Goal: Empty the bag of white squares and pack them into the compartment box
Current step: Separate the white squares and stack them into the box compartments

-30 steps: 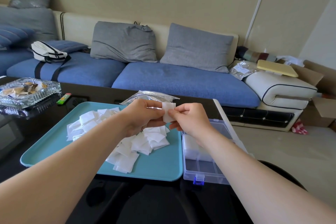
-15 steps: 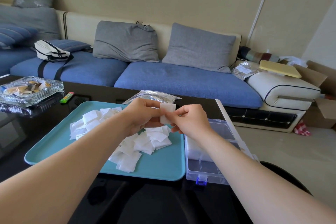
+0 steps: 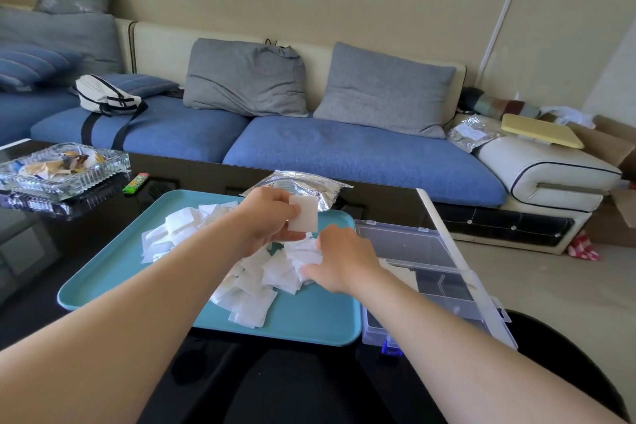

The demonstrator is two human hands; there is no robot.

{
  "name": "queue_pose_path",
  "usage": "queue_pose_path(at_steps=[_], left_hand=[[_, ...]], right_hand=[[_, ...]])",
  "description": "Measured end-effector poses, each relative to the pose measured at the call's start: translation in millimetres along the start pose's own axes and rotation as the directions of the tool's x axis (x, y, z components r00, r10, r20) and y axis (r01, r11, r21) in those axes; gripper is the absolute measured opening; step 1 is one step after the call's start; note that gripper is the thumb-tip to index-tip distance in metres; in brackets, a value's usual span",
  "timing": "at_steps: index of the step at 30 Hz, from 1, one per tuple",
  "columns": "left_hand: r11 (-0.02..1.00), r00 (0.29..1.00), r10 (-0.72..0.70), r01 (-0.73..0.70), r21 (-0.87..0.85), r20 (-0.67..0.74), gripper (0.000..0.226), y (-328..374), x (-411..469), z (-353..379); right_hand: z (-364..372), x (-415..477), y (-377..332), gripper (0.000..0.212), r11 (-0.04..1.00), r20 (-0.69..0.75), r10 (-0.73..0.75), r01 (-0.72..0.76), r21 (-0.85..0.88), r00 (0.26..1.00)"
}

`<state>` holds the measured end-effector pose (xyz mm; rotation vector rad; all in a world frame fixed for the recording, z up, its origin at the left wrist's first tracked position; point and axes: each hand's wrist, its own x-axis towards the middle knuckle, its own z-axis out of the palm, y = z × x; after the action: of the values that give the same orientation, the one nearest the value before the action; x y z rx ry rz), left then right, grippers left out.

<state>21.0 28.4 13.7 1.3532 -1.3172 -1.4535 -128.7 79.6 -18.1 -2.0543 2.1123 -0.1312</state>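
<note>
Several white squares (image 3: 254, 280) lie heaped on a teal tray (image 3: 309, 320). My left hand (image 3: 268, 217) pinches a small stack of white squares (image 3: 303, 217) above the pile. My right hand (image 3: 340, 262) is lowered onto the right side of the heap, fingers on the squares; whether it grips one is hidden. A foil bag (image 3: 303, 186) lies at the tray's far edge. The clear compartment box (image 3: 426, 286) stands open right of the tray, with some white squares (image 3: 401, 272) in one compartment.
A glass ashtray (image 3: 62, 169) and a green lighter (image 3: 136, 183) sit on the dark table at the left. A blue sofa (image 3: 344, 151) runs behind the table. The box lid (image 3: 454, 251) stands up along its right side.
My right hand let go of the held stack and dropped down to the pile on the tray. My left hand keeps the stack up.
</note>
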Motion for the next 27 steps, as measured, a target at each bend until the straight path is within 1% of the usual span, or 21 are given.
queue_pose_path(at_steps=[2,6,7,12,14,16,18,22,24,27], left_hand=[[1.000,1.000,-0.007,0.007,-0.013,0.001,0.014,0,0,0],[1.000,0.999,-0.003,0.003,-0.018,-0.033,0.014,-1,3,-4],[1.000,0.999,-0.001,0.000,-0.019,-0.050,0.014,-1,3,-5],[0.999,0.996,0.025,-0.020,0.051,-0.091,0.020,-2,5,-7],[0.996,0.995,0.042,-0.035,0.079,-0.086,0.019,-3,5,-7],[0.995,0.997,0.059,-0.053,0.090,-0.059,0.015,-3,3,-4],[0.993,0.997,0.072,-0.070,0.097,-0.011,0.013,-2,0,-2],[0.992,0.990,0.064,-0.078,0.104,0.128,0.018,-3,-4,5],[0.991,0.981,0.070,-0.088,0.096,0.183,0.020,-2,-7,8],[0.995,0.971,0.083,-0.095,0.043,0.225,0.019,-1,-8,14]], right_hand=[[-1,1,-1,0.050,1.000,-0.013,0.003,-0.002,0.023,1.000],[-8,7,3,0.055,0.986,0.009,0.050,-0.051,0.158,0.999],[-12,6,5,0.052,0.980,0.015,0.054,-0.056,0.192,0.998],[-25,4,20,0.017,0.921,0.038,0.052,-0.063,0.383,0.998],[-29,2,23,0.010,0.895,0.051,0.049,-0.066,0.441,0.998],[-32,1,26,0.003,0.859,0.043,0.065,-0.077,0.505,0.997],[-35,-1,27,0.008,0.824,-0.016,0.074,-0.052,0.564,0.997],[-37,-2,30,0.011,0.681,-0.153,0.104,0.041,0.731,0.983],[-39,-5,33,0.008,0.652,-0.210,0.111,0.088,0.753,0.971],[-41,-9,36,0.003,0.645,-0.271,0.088,0.153,0.749,0.959]])
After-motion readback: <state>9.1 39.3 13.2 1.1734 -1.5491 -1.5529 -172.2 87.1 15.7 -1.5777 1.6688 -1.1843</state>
